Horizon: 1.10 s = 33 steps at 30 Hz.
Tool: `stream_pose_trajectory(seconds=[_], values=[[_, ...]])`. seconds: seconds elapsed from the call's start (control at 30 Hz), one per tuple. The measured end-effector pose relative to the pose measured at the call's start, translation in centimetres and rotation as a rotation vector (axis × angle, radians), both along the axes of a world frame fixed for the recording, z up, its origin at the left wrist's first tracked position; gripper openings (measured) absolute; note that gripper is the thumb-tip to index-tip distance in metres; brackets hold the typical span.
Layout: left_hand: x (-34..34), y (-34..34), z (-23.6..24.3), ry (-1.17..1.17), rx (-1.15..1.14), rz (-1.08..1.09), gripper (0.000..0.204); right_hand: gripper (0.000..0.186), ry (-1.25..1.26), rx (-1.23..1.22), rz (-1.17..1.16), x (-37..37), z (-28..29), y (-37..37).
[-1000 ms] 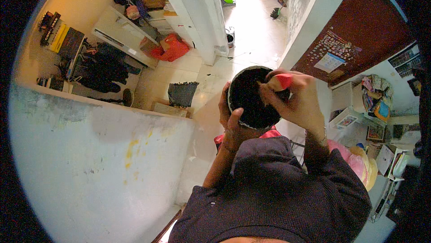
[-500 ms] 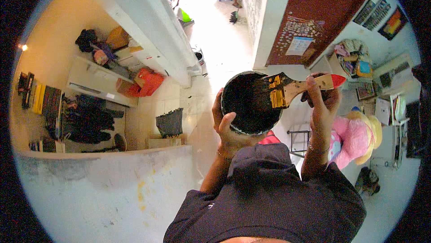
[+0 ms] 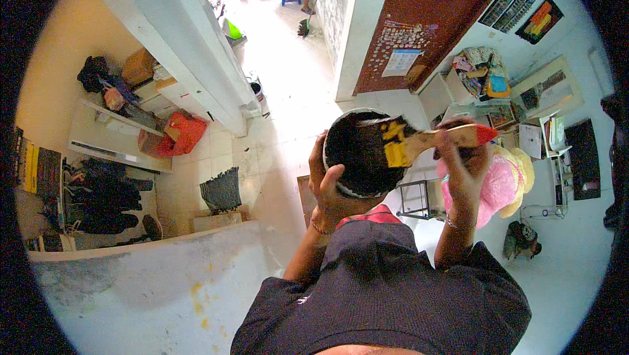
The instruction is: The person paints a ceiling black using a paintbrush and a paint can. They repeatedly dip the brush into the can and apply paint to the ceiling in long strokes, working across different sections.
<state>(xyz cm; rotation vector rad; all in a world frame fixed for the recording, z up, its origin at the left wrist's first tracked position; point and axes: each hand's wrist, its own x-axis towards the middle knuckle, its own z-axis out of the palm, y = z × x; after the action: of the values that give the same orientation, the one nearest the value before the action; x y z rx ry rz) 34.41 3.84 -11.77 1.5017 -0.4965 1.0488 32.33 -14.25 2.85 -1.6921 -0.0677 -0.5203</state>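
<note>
Brush (image 3: 424,142): a second ago its red end stood over the bucket's mouth, and now the handle sticks out to the right, well past the rim; the room has slid leftward in view.
Shirt (image 3: 386,289): black, filling the lower middle just below the bucket.
Soft toy (image 3: 501,188): pink and yellow, lying beyond the right hand.
Bucket (image 3: 338,121): round, pale at the rim and very dark inside, held up in front of the shirt with its mouth facing the camera.
Bristles and handle: dark bristles inside the outline of the bucket's mouth (whether they touch what is in there, I cannot tell), then a yellow band near the right rim, then pale wood with dark smears and a red tip.
Left hand (image 3: 331,191): wrapped round the bucket's near left side, thumb up by the rim, the other fingers partly hidden behind it.
Right hand (image 3: 466,175): fingers curled closed on the handle, just short of the red tip, with no gap showing.
Bracelet (image 3: 319,227): thin, on the left wrist.
</note>
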Motion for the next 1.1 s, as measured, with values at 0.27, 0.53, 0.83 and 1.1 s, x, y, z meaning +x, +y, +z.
stream_pose_trajectory(seconds=[0.27,0.53,0.83,1.1], values=[[-2.1,0.8,-2.0,0.385,-0.448,-0.396,0.067,0.02,-0.041,-0.973,0.316,0.5,0.6,4.2],[-3.6,1.7,-1.5,0.33,-0.431,-0.337,0.067,0.016,-0.008,-0.993,0.359,0.3,1.1,5.0],[-3.8,3.0,0.9,0.066,0.188,0.109,0.099,0.012,-0.107,-0.564,0.215,-1.3,3.9,3.4],[-3.1,2.9,2.4,0.043,0.132,0.076,0.095,0.014,-0.152,-0.294,0.196,-1.3,6.5,4.2]])
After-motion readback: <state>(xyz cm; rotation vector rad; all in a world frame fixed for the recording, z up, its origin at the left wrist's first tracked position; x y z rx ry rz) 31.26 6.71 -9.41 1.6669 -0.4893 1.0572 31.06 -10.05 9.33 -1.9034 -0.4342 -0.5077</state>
